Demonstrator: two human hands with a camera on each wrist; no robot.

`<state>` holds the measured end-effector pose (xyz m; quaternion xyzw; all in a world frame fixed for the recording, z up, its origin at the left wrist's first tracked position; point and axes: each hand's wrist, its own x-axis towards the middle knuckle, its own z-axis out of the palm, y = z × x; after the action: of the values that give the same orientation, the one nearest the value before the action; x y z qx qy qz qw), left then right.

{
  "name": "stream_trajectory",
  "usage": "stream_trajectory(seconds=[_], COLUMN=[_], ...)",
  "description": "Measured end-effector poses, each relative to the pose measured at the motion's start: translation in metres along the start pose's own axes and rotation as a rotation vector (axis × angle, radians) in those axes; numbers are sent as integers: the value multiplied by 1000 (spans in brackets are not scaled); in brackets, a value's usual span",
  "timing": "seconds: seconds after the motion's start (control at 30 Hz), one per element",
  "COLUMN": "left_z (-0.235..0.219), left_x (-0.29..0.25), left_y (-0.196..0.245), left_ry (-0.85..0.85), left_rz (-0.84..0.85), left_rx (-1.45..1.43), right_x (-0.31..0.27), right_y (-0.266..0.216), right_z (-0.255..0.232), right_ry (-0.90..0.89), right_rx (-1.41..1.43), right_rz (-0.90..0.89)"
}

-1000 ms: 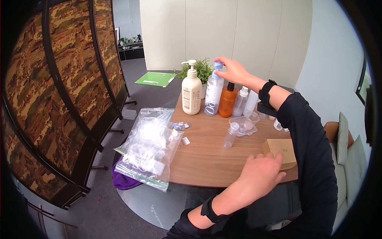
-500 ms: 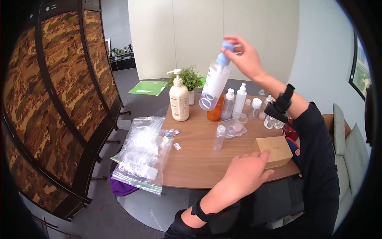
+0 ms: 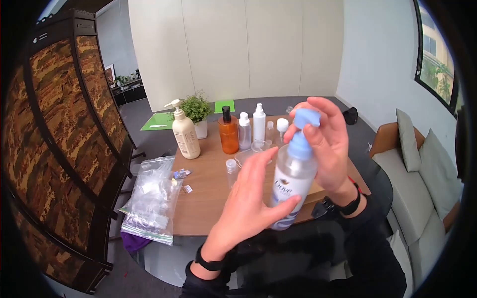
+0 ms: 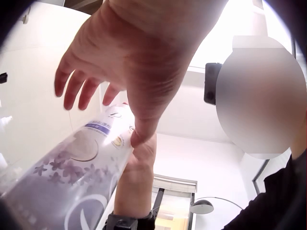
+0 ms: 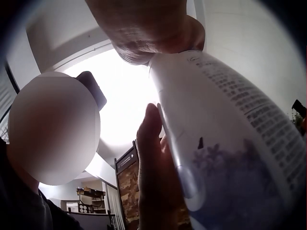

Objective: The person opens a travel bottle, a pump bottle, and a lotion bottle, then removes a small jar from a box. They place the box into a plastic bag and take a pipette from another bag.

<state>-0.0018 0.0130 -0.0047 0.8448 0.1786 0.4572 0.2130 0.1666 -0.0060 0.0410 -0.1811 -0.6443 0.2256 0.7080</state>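
A clear pump bottle [image 3: 290,186] with a light blue pump head and "Dove" on its front is held up, tilted, over the near part of the table [image 3: 198,213]. The right hand [image 3: 334,154] grips it by the blue pump head and collar. Beside the bottle is the left hand [image 3: 246,198], fingers extended, thumb lying across the lower label. In the left wrist view, the left hand [image 4: 129,57] is spread over the bottle [image 4: 72,172], which shows purple flowers. Small print covers the bottle [image 5: 225,143] in the right wrist view.
A cream pump bottle [image 3: 187,136], an amber bottle [image 3: 229,136] and a white spray bottle [image 3: 259,124] stand at the back. Closer stands a small clear bottle [image 3: 231,171]. Plastic bags [image 3: 151,191] overhang the left edge. A cardboard box [image 3: 314,197] is mostly hidden behind the bottle.
The right hand has lifted the pump bottle from the back row and brought it toward the body. The left hand has left the cardboard box and come up beside the bottle. The head view has shifted right.
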Motion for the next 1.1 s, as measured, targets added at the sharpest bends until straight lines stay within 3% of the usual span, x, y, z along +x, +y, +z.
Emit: stream_trajectory(seconds=[0.1, 0.2, 0.3, 0.37, 0.5, 0.57, 0.6, 0.7, 0.87, 1.0, 1.1], left_z=[5, 13, 18, 17, 16, 12, 7, -5, 0, -2, -3], left_x=[2, 2, -1, -1, -6, -4, -4, -9, -11, -10, -5], left_y=[14, 2, -11, -9, -1, 5, 2, 6, 6, 2, 0], left_ry=[-216, -106, 49, 110, 10, -42, -95, -20, 210, 272, 193], left_rz=[-272, -237, -288, -276, -298, -352, -302, -247, -180, -237, -202], left_rx=[-394, -284, -305, -319, -185, -240, -196, -48, -354, -346, -492], right_x=[-17, -19, -28, -39, -45, -41, -39, -40, -44, -45, -45], right_y=[4, 6, 12, 21, 23, 16, 13, 13, 20, 23, 23], right_z=[0, -2, -7, -10, -13, -18, -20, -27, -26, -24, -24], right_ry=[67, 113, 30, -124, -255, -227, -205, -208, -349, -406, -458], right_rx=[59, 108, 170, 73, 56, 66, 63, 38, -52, -81, -39], right_rz=[2, 100, 205, 354, 562, 566, 562, 499, 485, 509, 564])
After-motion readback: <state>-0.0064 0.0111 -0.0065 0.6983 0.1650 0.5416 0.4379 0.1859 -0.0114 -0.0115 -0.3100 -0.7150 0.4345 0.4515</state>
